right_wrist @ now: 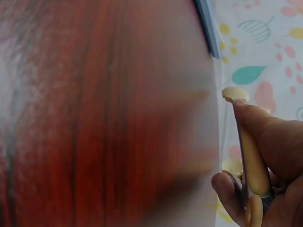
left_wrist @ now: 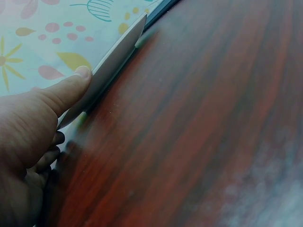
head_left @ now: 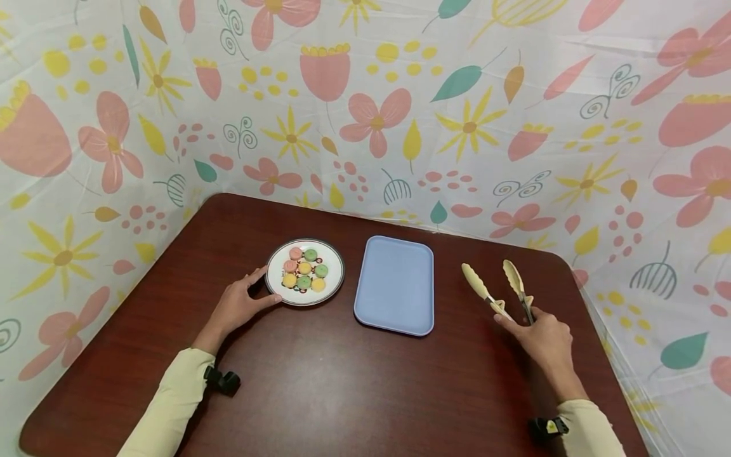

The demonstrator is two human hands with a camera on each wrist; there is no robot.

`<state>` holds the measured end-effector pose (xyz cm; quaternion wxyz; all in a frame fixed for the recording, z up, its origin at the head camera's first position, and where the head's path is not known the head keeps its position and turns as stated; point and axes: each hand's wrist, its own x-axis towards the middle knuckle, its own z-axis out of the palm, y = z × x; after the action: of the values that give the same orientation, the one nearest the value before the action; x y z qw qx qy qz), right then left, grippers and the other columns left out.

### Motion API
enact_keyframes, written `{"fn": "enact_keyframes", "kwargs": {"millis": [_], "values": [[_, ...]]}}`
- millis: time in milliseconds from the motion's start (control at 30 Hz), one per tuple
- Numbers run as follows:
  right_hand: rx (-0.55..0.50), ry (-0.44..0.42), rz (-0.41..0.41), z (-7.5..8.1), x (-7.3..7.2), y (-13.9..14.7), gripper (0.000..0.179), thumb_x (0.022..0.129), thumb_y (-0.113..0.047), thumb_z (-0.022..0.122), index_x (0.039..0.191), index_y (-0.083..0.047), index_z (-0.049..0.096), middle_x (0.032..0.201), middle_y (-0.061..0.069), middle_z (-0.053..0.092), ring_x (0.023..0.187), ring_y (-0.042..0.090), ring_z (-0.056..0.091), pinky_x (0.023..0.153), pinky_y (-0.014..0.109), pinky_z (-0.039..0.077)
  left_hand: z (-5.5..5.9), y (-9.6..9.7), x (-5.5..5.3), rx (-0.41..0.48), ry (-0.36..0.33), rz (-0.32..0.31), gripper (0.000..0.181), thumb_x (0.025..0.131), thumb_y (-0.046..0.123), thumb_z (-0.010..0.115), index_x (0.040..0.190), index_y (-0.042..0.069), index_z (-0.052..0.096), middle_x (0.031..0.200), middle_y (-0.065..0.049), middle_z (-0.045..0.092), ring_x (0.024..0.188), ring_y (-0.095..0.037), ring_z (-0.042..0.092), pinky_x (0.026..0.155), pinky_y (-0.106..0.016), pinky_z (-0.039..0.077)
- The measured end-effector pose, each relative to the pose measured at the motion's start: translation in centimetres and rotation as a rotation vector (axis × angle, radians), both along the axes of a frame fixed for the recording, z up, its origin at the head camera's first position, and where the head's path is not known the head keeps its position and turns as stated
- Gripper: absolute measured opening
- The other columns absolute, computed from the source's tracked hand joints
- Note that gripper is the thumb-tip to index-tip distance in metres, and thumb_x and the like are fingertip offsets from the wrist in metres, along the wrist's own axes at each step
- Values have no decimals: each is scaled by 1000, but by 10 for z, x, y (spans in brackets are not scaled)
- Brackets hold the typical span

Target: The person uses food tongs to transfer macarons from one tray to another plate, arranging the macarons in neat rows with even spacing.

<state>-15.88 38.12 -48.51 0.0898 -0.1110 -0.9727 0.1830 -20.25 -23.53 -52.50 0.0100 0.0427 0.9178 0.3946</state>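
On the left, a white plate [head_left: 276,279] with a dark rim line bears several small pink, green and yellow round sweets [head_left: 304,268]. My left hand [head_left: 234,308] holds this plate by its near left edge, thumb at the front and fingers spread along the side. The left wrist view has the plate [left_wrist: 111,71] edge-on, with the thumb against its rim. Over the table's right side, my right hand [head_left: 545,339] grips a pair of tongs [head_left: 482,285] with cream-coloured tips, its arms spread apart and nothing between them. Thumb and fingers lie along the tongs' handles [right_wrist: 253,165].
A blue rectangular tray [head_left: 395,285] lies between the plate and the tongs. The dark reddish-brown table [head_left: 342,387] has rounded corners. A flower-patterned white cloth [head_left: 365,82] stands behind and along both sides of it.
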Motion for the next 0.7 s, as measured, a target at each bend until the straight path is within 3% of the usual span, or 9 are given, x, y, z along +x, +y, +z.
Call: {"fn": "enact_keyframes", "kwargs": {"millis": [200,333,533,633,700], "values": [[49,-32,39,-2,-1,-3,74,78,-71,76,86,1,63,68,20,61,73,54,61,67,65,46,1,0,1,16,-4,-1,99,83,61,78,159,12,39,159,-28,36,149,-44,32,115,-62,33],[79,-41,75,-3,-1,-5,79,78,-71,75,97,6,66,70,21,62,65,47,60,62,62,47,1,0,1,24,-4,-2,97,83,59,79,159,13,39,159,-27,36,149,-43,31,115,-62,33],[119,-66,127,-6,2,-8,99,81,-67,75,137,12,55,79,29,63,61,40,59,58,59,49,1,0,1,9,-3,-5,97,83,58,79,159,11,39,159,-27,36,149,-44,32,115,-63,33],[133,-80,138,-3,5,-9,102,85,-69,70,143,13,49,92,38,64,67,47,61,62,62,50,0,0,0,3,-4,1,98,83,59,79,159,11,39,159,-28,36,149,-44,32,115,-62,33],[129,-70,140,1,9,-9,96,87,-69,68,139,11,53,91,37,64,71,50,62,64,64,49,1,1,0,-1,-2,-5,98,83,59,79,159,11,39,158,-28,36,148,-45,33,115,-63,33]]}}
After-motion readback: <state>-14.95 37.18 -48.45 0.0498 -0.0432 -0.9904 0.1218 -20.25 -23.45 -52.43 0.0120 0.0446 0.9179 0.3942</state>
